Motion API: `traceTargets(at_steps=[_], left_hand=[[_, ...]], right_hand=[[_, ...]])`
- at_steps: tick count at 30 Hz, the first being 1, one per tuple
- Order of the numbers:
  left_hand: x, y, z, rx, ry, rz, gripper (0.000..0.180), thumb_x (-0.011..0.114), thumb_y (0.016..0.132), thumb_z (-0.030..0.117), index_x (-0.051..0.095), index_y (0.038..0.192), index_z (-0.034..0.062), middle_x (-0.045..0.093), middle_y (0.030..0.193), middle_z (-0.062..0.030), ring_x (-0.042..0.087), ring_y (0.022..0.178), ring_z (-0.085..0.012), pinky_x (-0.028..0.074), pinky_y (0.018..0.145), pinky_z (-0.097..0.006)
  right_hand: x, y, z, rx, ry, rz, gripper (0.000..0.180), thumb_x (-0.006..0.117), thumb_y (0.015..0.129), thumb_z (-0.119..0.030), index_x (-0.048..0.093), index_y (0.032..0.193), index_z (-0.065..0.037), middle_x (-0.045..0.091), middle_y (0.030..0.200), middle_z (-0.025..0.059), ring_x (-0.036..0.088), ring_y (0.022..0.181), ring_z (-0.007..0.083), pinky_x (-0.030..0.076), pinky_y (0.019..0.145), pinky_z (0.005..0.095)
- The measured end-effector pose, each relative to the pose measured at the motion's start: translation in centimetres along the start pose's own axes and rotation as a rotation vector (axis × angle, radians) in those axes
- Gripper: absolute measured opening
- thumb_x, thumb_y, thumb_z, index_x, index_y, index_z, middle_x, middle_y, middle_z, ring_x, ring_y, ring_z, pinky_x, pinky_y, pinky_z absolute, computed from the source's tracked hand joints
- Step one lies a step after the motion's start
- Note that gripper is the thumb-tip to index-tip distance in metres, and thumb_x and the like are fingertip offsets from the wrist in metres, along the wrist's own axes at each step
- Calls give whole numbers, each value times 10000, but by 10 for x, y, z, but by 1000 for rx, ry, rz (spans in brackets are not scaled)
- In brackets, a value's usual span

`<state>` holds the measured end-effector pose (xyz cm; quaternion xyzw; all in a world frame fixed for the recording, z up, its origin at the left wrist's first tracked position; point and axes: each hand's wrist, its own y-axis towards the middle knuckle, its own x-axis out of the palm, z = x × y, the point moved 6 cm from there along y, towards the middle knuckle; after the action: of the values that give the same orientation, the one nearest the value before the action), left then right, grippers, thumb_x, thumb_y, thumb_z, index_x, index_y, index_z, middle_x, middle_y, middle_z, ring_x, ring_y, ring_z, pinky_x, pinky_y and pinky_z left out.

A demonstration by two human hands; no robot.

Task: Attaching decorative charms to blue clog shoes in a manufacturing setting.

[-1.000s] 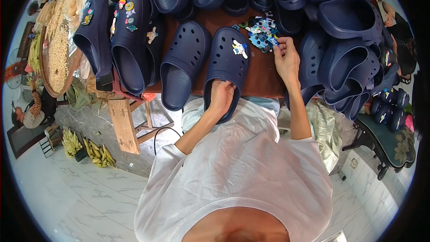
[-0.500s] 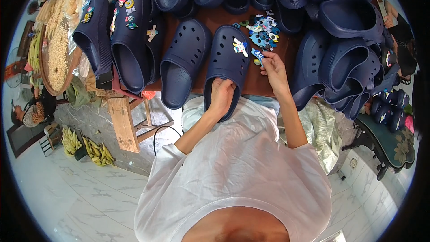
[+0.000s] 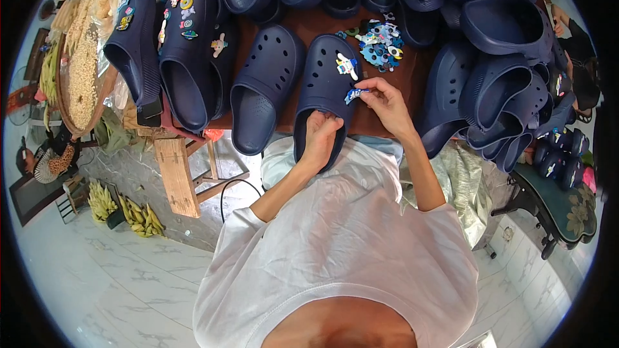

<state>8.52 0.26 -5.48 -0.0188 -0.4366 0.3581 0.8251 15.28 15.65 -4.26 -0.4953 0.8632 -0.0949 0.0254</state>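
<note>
While the left hand (image 3: 320,134) grips the near (heel) end of a navy clog (image 3: 329,90), its fingers are curled tight around the rim, thumb side on top; the clog is held, not just touched. It lies toe-far on the brown surface (image 3: 309,26), its near end hanging over the surface edge above the person's white shirt.

Right hand (image 3: 385,100) sits just right of the same clog. Fingers pinched together on a small blue-and-white charm (image 3: 354,95), held at the clog's right rim, about mid-length. Cannot tell if the charm is seated in a hole or only touching the upper. Remaining fingers loosely curled, not spread.

One white-and-blue figure charm (image 3: 346,65) already sits on the clog's upper, just far of the pinched one.

Around it:
- plain navy clog (image 3: 264,84), just left of the held one, no charms visible
- pile of loose blue charms (image 3: 380,42) on the surface, far-right of the held clog, near the right hand
- two decorated clogs (image 3: 180,51) further left, with coloured charms on the uppers
- big heap of navy clogs (image 3: 496,71) on the right, more along the far edge
- round tray of pale grain (image 3: 80,71) at far left
- bananas (image 3: 129,209) on the tiled floor, near-left
</note>
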Motion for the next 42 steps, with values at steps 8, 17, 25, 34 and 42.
traceTargets(at_steps=[8, 17, 25, 34, 42], left_hand=[[3, -2, 0, -10, 57, 52, 390, 594, 895, 42, 514, 1267, -42, 597, 1231, -89, 564, 1121, -151, 407, 1011, -303], [5, -3, 2, -31, 83, 127, 77, 624, 902, 74, 618, 968, 33, 624, 975, -10, 565, 910, -83, 426, 868, -262], [5, -1, 1, -19, 77, 114, 109, 621, 892, 67, 621, 993, 24, 629, 987, -14, 569, 916, -82, 426, 871, -260], [1, -1, -1, -16, 69, 129, 214, 614, 888, 60, 594, 1093, 4, 633, 1044, -27, 577, 954, -96, 436, 883, -274], [4, -1, 0, -23, 75, 130, 248, 626, 898, 83, 577, 1130, 10, 630, 1079, -28, 575, 979, -105, 425, 910, -279]], right_hand=[[-3, 10, -6, -40, -177, -78, 173, 694, 889, -91, 729, 1057, -64, 586, 941, 8, 546, 845, 73, 442, 746, 225], [-1, 20, -3, 26, -86, -85, 164, 750, 832, -58, 716, 990, -27, 605, 898, -16, 529, 729, 41, 436, 655, 203], [4, 31, -26, 32, -363, -174, 169, 768, 798, -34, 683, 943, -27, 645, 862, -11, 570, 752, 48, 466, 677, 209], [6, 28, -34, 59, -428, -103, 178, 772, 780, -50, 666, 920, -21, 654, 797, 29, 600, 705, 98, 492, 670, 259], [-11, 2, -7, 5, -261, 123, 142, 695, 864, -31, 640, 990, 3, 631, 980, 67, 661, 847, 157, 543, 767, 269]])
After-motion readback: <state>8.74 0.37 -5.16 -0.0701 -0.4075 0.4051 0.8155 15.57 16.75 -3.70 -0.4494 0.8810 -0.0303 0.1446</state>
